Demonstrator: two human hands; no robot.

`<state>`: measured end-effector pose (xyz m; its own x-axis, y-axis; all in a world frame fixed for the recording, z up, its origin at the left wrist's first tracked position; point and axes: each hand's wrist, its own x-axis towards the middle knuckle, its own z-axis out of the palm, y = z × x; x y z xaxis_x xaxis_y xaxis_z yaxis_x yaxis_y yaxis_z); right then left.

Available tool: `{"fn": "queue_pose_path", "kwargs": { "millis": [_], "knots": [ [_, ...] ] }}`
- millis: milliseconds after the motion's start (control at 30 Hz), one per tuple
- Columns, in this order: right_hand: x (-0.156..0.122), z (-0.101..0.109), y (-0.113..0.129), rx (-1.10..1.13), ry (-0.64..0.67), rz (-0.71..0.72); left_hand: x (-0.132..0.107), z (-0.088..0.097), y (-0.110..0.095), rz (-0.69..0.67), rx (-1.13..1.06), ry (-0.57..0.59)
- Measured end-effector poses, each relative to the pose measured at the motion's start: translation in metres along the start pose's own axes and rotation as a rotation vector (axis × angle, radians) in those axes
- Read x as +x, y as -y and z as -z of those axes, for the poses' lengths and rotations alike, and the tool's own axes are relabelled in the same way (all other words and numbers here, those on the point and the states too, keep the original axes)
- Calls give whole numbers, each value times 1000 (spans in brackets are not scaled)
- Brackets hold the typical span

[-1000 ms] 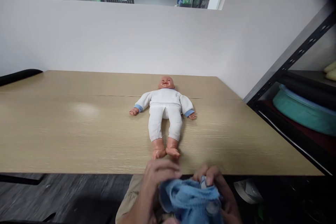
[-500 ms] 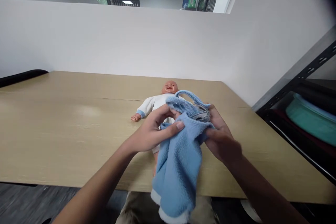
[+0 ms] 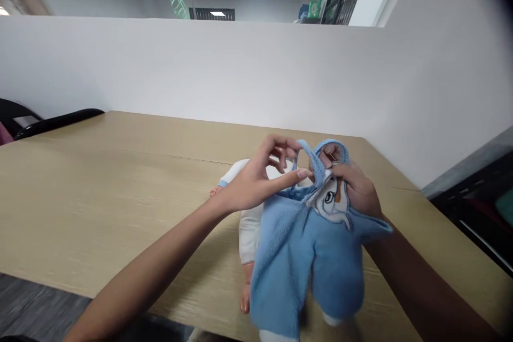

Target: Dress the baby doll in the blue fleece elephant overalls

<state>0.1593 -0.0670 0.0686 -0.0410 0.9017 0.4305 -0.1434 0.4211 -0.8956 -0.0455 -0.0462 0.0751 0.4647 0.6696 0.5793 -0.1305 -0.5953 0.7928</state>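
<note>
Light-blue fleece doll overalls [image 3: 288, 256] hang in front of me, with looped shoulder straps, white leg cuffs and a white animal-face patch on the bib. My left hand [image 3: 268, 176] has its thumb and curled fingers about the left strap. On the other side, my right hand [image 3: 356, 187] grips the bib and the right strap, its fingers partly behind the cloth. Behind the overalls a baby doll [image 3: 249, 235] in a white outfit with blue cuffs lies on the table; its head and much of its body are hidden, while one arm and one foot show.
The wooden table [image 3: 160, 192] runs up to a low white wall [image 3: 192, 75]. A black chair back [image 3: 64, 122] stands at the left edge. At the right is a dark metal shelf [image 3: 481, 197] with a green item on it.
The overalls have turned and spread, so both legs and the bib patch now show. My hands have moved apart to the straps and slightly right. The view has shifted left.
</note>
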Motion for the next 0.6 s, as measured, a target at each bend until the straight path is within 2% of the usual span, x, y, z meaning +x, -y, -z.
{"fn": "queue_pose_path", "kwargs": {
  "millis": [67,133,233,400,467,533,600],
  "knots": [
    [9,-6,-1,31,-1,-25,9,4,6,7,100,20],
    [16,-12,0,38,-7,-30,18,9,9,37,164,100],
    [22,-13,3,30,12,-2,30,16,8,118,138,165],
    [30,11,7,-177,82,37,39,27,-2,302,-132,46],
    [36,24,5,-225,103,17,40,36,-2,356,-229,35],
    [43,34,3,-120,110,-19,39,46,-1,399,-229,61],
    [50,41,3,53,65,-73,39,58,-2,421,-135,105]
  ]
}}
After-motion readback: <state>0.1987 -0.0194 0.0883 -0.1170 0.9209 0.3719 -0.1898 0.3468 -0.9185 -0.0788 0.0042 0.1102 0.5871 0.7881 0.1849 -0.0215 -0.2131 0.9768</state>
